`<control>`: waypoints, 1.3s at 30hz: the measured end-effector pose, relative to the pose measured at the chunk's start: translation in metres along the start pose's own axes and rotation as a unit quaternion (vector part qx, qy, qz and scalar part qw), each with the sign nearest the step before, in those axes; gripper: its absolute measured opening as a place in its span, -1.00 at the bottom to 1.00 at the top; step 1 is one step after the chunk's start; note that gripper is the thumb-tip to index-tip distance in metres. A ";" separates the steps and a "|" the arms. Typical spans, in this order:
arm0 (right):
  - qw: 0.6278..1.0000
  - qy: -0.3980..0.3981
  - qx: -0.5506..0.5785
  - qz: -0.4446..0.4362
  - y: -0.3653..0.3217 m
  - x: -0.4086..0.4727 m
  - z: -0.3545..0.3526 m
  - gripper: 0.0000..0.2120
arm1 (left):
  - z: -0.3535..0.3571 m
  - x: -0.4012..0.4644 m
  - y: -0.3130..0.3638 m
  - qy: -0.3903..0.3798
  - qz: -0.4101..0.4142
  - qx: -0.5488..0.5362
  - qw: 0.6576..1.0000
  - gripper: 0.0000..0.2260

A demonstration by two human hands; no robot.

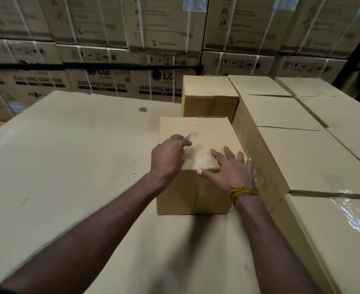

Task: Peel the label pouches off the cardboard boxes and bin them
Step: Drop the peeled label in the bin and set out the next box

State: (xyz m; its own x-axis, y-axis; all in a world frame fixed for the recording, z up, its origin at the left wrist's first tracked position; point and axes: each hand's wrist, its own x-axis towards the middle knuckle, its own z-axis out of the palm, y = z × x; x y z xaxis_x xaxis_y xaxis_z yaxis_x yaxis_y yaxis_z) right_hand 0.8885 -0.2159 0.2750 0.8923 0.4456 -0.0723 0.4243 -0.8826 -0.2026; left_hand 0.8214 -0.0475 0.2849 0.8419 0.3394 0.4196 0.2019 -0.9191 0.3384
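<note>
On matte cardboard box (196, 143): left hand (168, 158) pinches glossy clear pouch (188, 136) corner; right hand (231, 168) flat, fingers spread.

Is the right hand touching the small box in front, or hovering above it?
Touching. The head view shows the right hand spread flat on the small box, its thumb lying along the near top edge.

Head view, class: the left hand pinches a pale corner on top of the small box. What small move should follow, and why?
Probably draw the left hand up and back to peel the clear pouch off the small box. Its corner already looks lifted, and the right hand lies flat, steadying the box.
</note>
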 end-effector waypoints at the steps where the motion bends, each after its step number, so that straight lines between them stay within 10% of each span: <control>1: 1.000 0.000 0.001 0.000 0.005 0.016 -0.001 -0.19 | 0.008 0.012 0.004 -0.007 0.012 0.019 1.000 -0.72; 19: 0.998 0.058 0.000 0.014 0.055 0.181 -0.016 -0.15 | 0.106 0.175 0.009 -0.012 0.050 0.124 0.991 -0.69; 28: 0.991 0.088 0.102 -0.012 0.048 0.145 -0.014 -0.43 | 0.088 0.128 0.023 0.044 0.001 -0.008 0.999 -0.70; 34: 0.889 0.171 0.426 0.009 0.004 0.026 0.000 -0.72 | 0.054 0.017 0.033 0.054 -0.119 -0.306 0.943 -0.69; 39: 0.816 0.033 0.574 0.052 -0.013 -0.100 0.051 -0.85 | 0.032 -0.129 0.031 0.009 -0.220 -0.449 0.866 -0.71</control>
State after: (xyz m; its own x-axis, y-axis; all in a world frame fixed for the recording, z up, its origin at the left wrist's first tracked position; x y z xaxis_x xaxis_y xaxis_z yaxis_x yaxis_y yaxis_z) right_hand 0.7864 -0.2413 0.2347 0.9367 0.3350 -0.1017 -0.0443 -0.1747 -0.9836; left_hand 0.7353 -0.1262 0.2150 0.7729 0.6276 0.0936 0.0243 -0.1767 0.9840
